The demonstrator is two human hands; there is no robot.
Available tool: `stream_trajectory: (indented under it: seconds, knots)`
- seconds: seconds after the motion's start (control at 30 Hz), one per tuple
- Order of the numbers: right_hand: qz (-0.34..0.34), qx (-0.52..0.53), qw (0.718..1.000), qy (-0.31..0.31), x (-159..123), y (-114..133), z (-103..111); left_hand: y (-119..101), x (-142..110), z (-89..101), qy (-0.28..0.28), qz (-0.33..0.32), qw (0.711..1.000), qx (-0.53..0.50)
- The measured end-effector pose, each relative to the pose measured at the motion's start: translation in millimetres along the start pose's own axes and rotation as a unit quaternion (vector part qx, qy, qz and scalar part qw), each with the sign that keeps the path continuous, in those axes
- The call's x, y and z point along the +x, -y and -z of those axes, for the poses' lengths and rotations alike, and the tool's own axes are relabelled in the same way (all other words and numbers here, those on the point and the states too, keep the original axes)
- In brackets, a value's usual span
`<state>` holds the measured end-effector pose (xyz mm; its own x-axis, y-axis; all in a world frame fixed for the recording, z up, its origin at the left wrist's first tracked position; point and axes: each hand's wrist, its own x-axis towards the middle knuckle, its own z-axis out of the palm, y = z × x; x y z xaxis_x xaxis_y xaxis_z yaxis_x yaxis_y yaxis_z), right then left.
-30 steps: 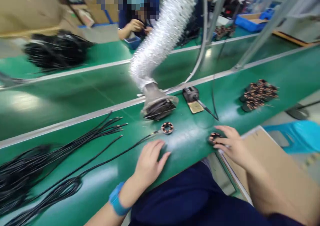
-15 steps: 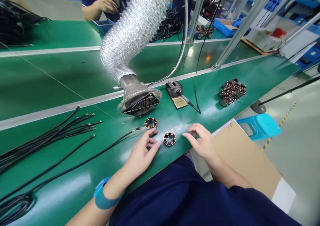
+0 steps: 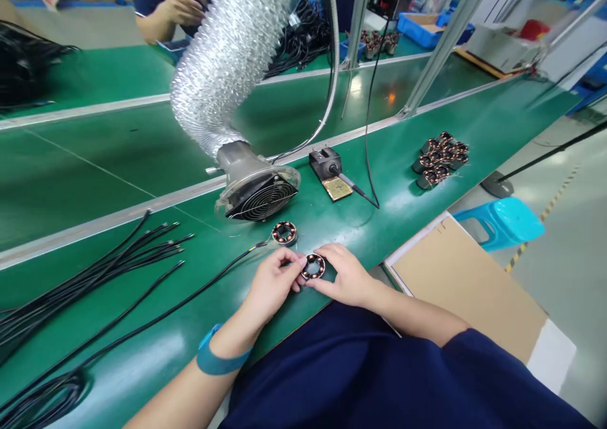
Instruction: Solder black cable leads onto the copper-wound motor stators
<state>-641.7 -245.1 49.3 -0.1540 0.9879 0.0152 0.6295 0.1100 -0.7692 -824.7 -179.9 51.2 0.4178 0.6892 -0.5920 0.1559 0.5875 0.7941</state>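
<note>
Between my two hands is a ring-shaped motor stator point(image 3: 313, 266) with copper windings, near the front edge of the green bench. My left hand point(image 3: 276, 280) pinches its left side with thumb and fingers. Curved around the right side, my right hand point(image 3: 344, 275) grips the same stator with thumb in front and fingers behind. A second stator point(image 3: 284, 233) lies just beyond my left hand, and the end of a black cable point(image 3: 227, 265) meets its left side.
A fume extractor point(image 3: 260, 195) on a silver duct point(image 3: 227, 56) hangs behind the stators. Right of it stands a soldering iron in its holder point(image 3: 327, 165). Several stators point(image 3: 441, 160) cluster farther right. Black cables point(image 3: 104, 268) lie left. A co-worker's hand point(image 3: 183, 9) shows across the bench.
My right hand has moved left onto the nearer stator, and my left hand has closed on its other side. Both hands were open and apart from it before.
</note>
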Motion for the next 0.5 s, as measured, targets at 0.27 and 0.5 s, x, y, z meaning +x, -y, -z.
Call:
stream_trajectory:
  seconds: [0.27, 0.5]
  knots:
    - [0.088, 0.047, 0.97, 0.221, 36.5, 2.0, 21.4, 7.0, -29.9, 29.8, -0.019, 0.014, 0.999, -0.032]
    - [0.113, 0.015, 0.958, 0.263, 44.3, 9.1, 16.7, 5.8, -29.6, 30.6, -0.042, -0.007, 0.999, -0.034]
